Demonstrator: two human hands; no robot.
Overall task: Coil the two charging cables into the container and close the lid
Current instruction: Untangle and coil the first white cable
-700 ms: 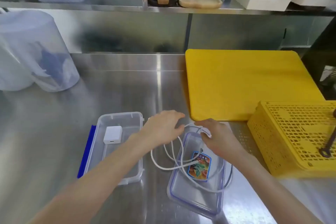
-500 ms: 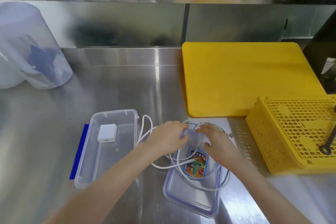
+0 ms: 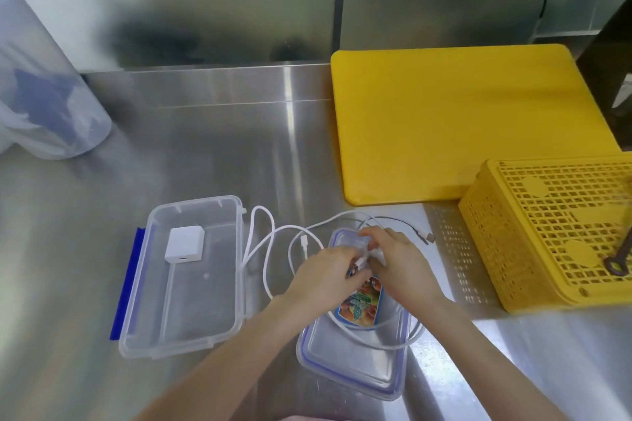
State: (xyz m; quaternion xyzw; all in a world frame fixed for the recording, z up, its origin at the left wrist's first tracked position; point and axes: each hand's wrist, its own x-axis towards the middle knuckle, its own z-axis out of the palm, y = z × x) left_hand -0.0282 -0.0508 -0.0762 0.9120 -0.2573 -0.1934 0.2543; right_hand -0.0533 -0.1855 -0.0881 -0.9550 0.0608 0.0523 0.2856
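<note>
A clear container (image 3: 205, 328) with a blue latch lies open at the left, and a white charger block (image 3: 184, 244) sits inside it. Its lid (image 3: 355, 369), with a blue seal and a colourful sticker, lies to the right. A white cable (image 3: 270, 236) loops on the steel between container and lid and runs across the lid. A thin grey cable (image 3: 415, 231) ends in a plug just beyond the lid. My left hand (image 3: 325, 278) and my right hand (image 3: 400, 263) meet over the lid's far end. Both pinch the white cable near a connector.
A yellow cutting board (image 3: 461, 120) lies at the back right. An upturned yellow basket (image 3: 554, 232) with a dark metal tool (image 3: 619, 261) on it stands at the right. A translucent tub (image 3: 44, 96) stands at the far left. A steel wall and a shelf are behind.
Both hands have drawn together over the lid's far end and now pinch the cable between them. A white loop has spread out to the left, toward the container.
</note>
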